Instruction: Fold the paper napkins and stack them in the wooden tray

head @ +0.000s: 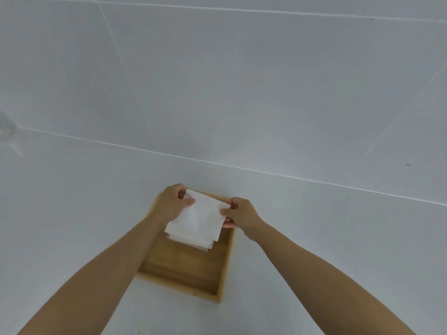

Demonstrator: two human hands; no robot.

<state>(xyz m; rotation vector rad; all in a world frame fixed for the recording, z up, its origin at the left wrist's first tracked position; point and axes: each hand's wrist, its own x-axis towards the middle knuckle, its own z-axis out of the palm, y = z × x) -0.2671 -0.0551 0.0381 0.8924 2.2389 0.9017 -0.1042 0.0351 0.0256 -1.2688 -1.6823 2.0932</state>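
A shallow wooden tray (186, 269) lies on the pale tiled surface, low in the middle of the head view. A folded white paper napkin (200, 217) is held over the tray's far half. My left hand (173, 201) pinches its far left corner and my right hand (239, 215) pinches its right edge. Under it, edges of other folded white napkins (193, 243) stick out as a small stack inside the tray. The near half of the tray shows bare wood.
Large light grey tiles (242, 105) with thin white joints spread all around the tray. A blurred pale smudge (7, 126) shows at the far left edge.
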